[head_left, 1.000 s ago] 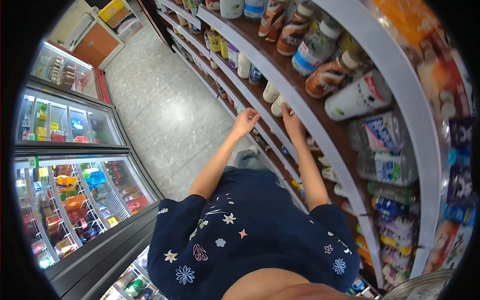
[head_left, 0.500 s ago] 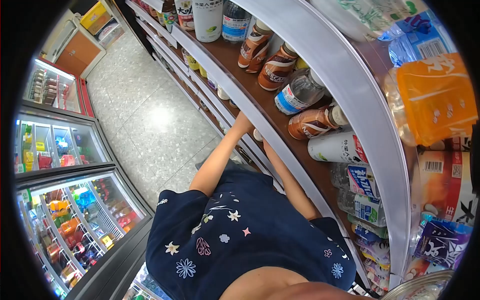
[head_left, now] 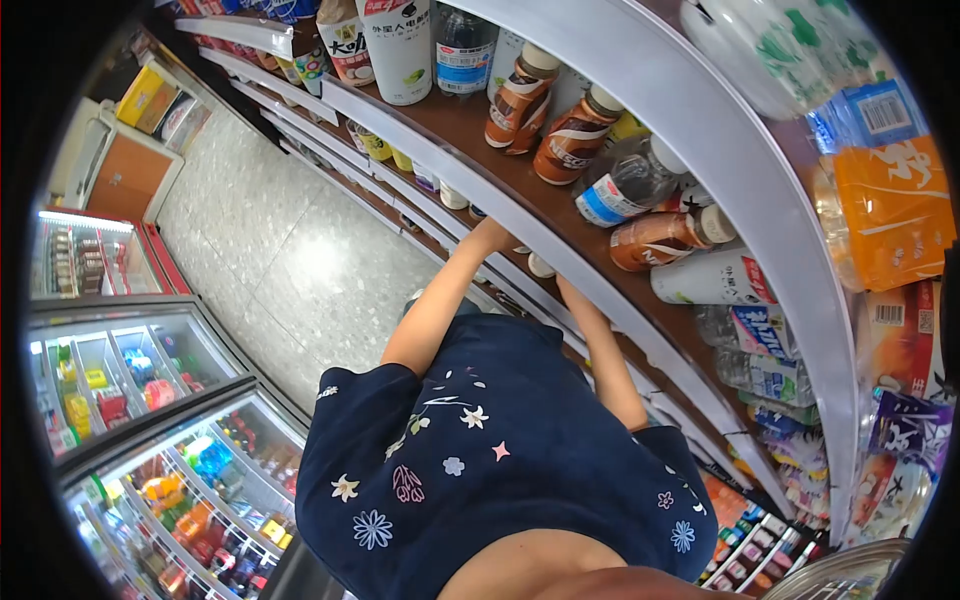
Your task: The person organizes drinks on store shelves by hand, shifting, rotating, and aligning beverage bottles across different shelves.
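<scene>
My left hand reaches in under the edge of a shelf board; its fingers are hidden behind the board. My right arm goes in under the same board farther right, and the right hand is out of sight beneath it. Between the two arms the white top of a bottle shows just below the board. On the shelf above stand brown Nescafe bottles, a clear bottle with a blue label and a tall white bottle.
Glass-door coolers with colourful drinks line the left side. Grey tiled floor runs between coolers and shelves. Orange packs sit on the upper right shelf. A yellow box is at the far upper left.
Both hands have gone from in front of the lower shelf to under the board, where the right is now hidden. The view has shifted, showing more of the upper shelves.
</scene>
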The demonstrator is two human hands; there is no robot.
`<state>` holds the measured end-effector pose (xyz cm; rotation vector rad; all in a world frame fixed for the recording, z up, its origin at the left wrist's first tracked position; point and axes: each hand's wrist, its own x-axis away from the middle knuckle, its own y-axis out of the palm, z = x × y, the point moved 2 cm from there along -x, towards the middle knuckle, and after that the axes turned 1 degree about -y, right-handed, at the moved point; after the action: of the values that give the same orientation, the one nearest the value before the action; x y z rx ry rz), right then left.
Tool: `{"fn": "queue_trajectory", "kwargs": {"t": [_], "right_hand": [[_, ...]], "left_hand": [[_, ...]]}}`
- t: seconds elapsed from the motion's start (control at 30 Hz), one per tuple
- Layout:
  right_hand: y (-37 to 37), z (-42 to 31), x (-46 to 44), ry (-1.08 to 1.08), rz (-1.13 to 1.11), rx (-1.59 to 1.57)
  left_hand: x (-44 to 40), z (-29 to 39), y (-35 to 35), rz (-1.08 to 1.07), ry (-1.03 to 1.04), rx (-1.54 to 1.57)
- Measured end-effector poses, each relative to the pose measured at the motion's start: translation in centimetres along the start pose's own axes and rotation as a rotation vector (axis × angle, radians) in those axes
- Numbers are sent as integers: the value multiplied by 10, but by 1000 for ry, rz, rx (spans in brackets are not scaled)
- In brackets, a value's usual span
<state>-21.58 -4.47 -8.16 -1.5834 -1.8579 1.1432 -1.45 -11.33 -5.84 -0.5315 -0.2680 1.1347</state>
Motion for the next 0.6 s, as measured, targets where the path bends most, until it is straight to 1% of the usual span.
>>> {"fn": "queue_trajectory", "kwargs": {"t": [0.07,0.1,0.13,0.2,0.3,0.33,0.37,0.4,0.43,0.47,0.53,0.57,0.6], "right_hand": [[6,6,1,197,-135,-2],[1,2,-3,193,-176,89],[6,-1,-4,-222,308,195],[8,5,-5,-220,350,287],[4,-1,-11,-35,138,263],[7,2,-11,6,170,241],[9,3,-15,-52,223,289],[11,4,-17,-112,279,335],[10,-2,-20,-68,249,278],[10,-9,-24,-66,287,232],[15,-18,-32,45,162,298],[21,-17,-37,98,147,316],[23,-25,-38,116,178,290]], "left_hand": [[4,-11,-1,65,180,15],[5,-8,-7,-17,100,71],[7,-12,-11,-16,110,141],[12,-17,-16,-3,131,289],[24,-17,-21,45,222,258],[29,-15,-21,65,254,235],[28,-28,-10,-87,213,130],[33,-21,-13,-280,169,16],[39,-21,-10,-260,243,-19],[46,-19,-6,-239,318,-55],[60,-5,-7,-204,386,-85],[68,1,-10,-212,380,-110],[72,-1,-13,-179,412,-100]]}}
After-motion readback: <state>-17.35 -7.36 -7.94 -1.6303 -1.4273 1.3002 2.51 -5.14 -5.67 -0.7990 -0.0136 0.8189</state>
